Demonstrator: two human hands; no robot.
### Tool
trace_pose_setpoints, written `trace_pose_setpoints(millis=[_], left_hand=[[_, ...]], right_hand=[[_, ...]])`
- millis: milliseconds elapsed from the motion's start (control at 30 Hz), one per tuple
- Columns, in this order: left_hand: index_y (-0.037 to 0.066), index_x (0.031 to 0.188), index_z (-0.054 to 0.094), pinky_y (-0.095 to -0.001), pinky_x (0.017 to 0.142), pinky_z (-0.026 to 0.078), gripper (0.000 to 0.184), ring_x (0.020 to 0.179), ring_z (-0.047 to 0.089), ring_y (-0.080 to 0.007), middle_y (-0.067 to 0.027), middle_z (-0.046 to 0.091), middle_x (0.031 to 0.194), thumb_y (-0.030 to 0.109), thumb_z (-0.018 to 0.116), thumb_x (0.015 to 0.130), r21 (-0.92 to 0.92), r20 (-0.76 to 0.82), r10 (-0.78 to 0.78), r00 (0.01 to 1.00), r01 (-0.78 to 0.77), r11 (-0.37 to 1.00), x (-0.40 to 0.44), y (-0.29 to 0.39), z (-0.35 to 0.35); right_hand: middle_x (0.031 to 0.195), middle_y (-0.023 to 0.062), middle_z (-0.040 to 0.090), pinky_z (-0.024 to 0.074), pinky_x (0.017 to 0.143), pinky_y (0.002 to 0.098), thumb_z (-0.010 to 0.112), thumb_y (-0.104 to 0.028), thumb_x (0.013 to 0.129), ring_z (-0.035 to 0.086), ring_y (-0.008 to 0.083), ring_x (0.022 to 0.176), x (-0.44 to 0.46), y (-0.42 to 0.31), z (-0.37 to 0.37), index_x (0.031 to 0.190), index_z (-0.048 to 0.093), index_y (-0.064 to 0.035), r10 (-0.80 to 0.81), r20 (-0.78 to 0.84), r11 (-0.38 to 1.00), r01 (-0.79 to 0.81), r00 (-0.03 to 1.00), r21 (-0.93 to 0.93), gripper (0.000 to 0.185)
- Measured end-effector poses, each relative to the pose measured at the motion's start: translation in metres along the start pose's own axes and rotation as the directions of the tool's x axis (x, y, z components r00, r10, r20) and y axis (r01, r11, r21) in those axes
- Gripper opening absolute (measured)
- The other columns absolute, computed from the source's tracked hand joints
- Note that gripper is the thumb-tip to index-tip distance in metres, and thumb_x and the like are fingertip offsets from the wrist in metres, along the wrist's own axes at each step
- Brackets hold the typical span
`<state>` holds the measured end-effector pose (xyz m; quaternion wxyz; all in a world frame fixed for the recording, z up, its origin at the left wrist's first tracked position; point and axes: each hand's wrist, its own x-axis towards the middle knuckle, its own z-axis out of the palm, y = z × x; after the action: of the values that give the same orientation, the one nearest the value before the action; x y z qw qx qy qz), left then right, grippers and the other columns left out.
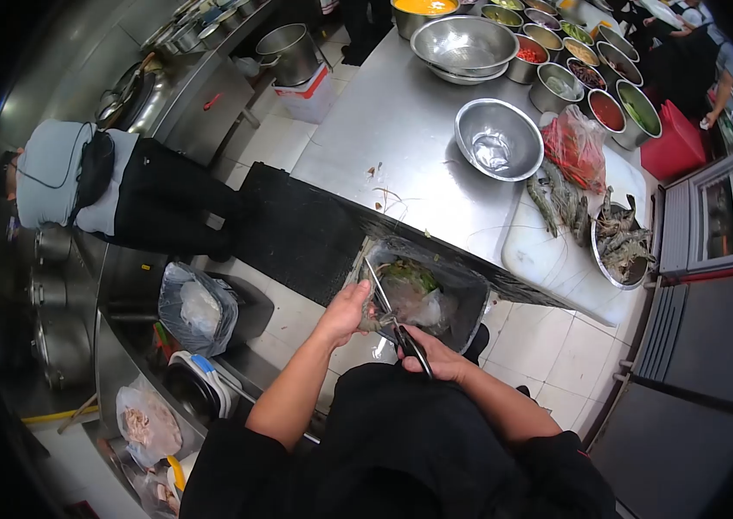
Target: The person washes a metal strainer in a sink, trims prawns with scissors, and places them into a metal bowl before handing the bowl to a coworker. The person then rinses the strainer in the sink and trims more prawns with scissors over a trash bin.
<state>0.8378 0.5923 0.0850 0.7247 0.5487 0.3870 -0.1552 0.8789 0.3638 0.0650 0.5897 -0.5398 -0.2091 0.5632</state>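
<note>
My left hand [347,313] is closed around a grey shrimp [372,322], held over a lined trash bin [468,298] with green scraps and plastic inside. In my right hand [434,353] are black-handled scissors [414,348], their blades apart and pointing up beside the shrimp. Several whole shrimp [543,206] lie on a white cutting board [548,259] to the upper right. More shrimp fill a metal bowl [622,277] at the board's right end.
An empty steel bowl [499,138] and a colander [465,45] stand on the steel table [340,143]. A red plastic bag [576,149] lies near containers of ingredients. Another person [124,182] stands at the left, near a second bin [198,307].
</note>
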Motion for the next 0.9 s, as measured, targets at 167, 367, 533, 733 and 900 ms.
trace_pose_setpoints(millis=[167,367,533,733,900], left_hand=[[0.009,0.101,0.050,-0.0287,0.047,0.046,0.029,0.059,0.051,-0.0116,-0.0020,0.052,0.075,0.037,0.045,0.103,0.055,0.068,0.073,0.995,-0.076,0.996,0.007,-0.002,-0.007],[0.005,0.106,0.053,-0.0330,0.053,0.051,0.034,0.071,0.059,-0.0157,-0.0060,0.056,0.083,0.039,0.051,0.100,0.120,0.077,0.052,0.996,-0.061,0.991,0.009,0.010,-0.033],[0.006,0.108,0.054,-0.0440,0.066,0.054,0.033,0.080,0.064,-0.0355,-0.0161,0.058,0.095,0.034,0.062,0.092,0.899,0.257,0.592,0.764,-0.414,0.145,0.010,0.004,-0.053],[0.010,0.106,0.056,-0.0485,0.070,0.053,0.029,0.083,0.063,-0.0398,-0.0172,0.054,0.098,0.032,0.066,0.089,0.941,0.288,0.473,0.833,-0.338,0.022,-0.002,0.029,-0.041],[0.011,0.110,0.057,-0.0482,0.072,0.052,0.033,0.085,0.062,-0.0399,-0.0160,0.055,0.099,0.034,0.067,0.088,0.949,0.260,0.477,0.839,-0.312,0.032,-0.002,0.026,-0.038]], right_hand=[[0.079,0.0023,0.062,0.0471,0.058,0.0255,0.078,-0.023,0.082,0.057,0.0090,0.063,0.008,-0.001,0.000,0.129,0.050,-0.0016,0.194,-0.193,0.981,-0.193,0.962,0.023,0.059],[0.082,0.0029,0.062,0.0462,0.062,0.0256,0.080,-0.025,0.081,0.058,0.0108,0.069,0.002,0.016,-0.012,0.132,0.046,-0.0013,0.140,-0.270,0.988,-0.116,0.953,0.105,0.066],[0.108,0.0107,0.059,0.0453,0.089,0.0309,0.079,-0.039,0.080,0.058,0.0180,0.099,-0.022,0.013,-0.033,0.139,0.038,-0.0038,0.143,-0.132,0.968,-0.166,0.981,-0.187,0.080],[0.100,0.0085,0.062,0.0501,0.077,0.0294,0.078,-0.041,0.080,0.060,0.0173,0.088,-0.007,-0.001,-0.020,0.136,0.042,-0.0039,0.181,-0.067,0.983,-0.178,0.981,0.041,0.076],[0.071,0.0000,0.060,0.0487,0.059,0.0309,0.079,-0.034,0.081,0.057,0.0120,0.064,0.002,0.012,-0.020,0.120,0.054,-0.0022,0.246,-0.178,0.969,-0.242,0.953,0.044,0.057]])
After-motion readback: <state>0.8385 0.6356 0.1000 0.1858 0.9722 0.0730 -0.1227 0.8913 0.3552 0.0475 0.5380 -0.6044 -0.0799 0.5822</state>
